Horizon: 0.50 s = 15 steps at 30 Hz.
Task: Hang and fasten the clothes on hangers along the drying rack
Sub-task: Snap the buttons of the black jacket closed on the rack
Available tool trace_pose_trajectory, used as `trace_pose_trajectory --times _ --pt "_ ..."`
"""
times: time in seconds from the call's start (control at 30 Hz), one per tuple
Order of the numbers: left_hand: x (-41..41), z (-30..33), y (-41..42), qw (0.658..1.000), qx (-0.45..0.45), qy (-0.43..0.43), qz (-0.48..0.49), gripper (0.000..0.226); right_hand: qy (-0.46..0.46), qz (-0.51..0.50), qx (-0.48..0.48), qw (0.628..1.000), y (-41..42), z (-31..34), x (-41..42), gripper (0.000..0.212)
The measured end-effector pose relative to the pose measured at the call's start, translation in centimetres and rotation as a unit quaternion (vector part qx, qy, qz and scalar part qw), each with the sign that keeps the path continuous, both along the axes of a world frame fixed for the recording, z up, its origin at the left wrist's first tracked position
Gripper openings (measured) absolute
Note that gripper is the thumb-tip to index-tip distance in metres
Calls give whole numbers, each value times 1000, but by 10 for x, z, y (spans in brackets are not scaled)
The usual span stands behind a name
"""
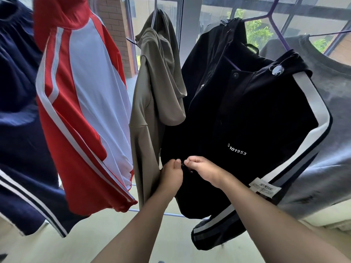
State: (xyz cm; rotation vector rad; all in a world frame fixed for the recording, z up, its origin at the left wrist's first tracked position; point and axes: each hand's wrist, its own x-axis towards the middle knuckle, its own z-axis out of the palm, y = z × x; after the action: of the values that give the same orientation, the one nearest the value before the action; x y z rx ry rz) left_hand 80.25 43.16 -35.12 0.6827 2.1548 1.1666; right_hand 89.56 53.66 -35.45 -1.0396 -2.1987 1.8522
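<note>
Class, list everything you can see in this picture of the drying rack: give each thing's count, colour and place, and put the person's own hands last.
Navy garment with white stripes: one, far left, hanging.
Red and white sports jacket: one, left of centre, hanging.
Olive-khaki hooded jacket: one, centre, on a hanger.
Black zip jacket with white side stripe: one, right of centre, on a purple hanger; white print "101953" on the chest.
Grey T-shirt: one, far right, behind the black jacket.
White sewn label: one, at the black jacket's lower right.
Window: behind the clothes, greenery outside.
Left hand: one, at the black jacket's front edge, fingers curled.
Right hand: one, pinching a small dark part there.
</note>
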Motion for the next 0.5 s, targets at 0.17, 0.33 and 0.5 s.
trace_pose_trajectory --times 0.17,0.33,0.5 --pt "2 -1 -8 996 -31 78 -13 38 -16 -4 8 1000 -1 -10 -3 39" --pt "9 -1 -11 972 -55 219 -63 32 -78 30 42 996 10 -12 -9 31" --pt "6 0 -10 981 -43 186 -40 28 -87 27 40 995 13 -17 -17 32"
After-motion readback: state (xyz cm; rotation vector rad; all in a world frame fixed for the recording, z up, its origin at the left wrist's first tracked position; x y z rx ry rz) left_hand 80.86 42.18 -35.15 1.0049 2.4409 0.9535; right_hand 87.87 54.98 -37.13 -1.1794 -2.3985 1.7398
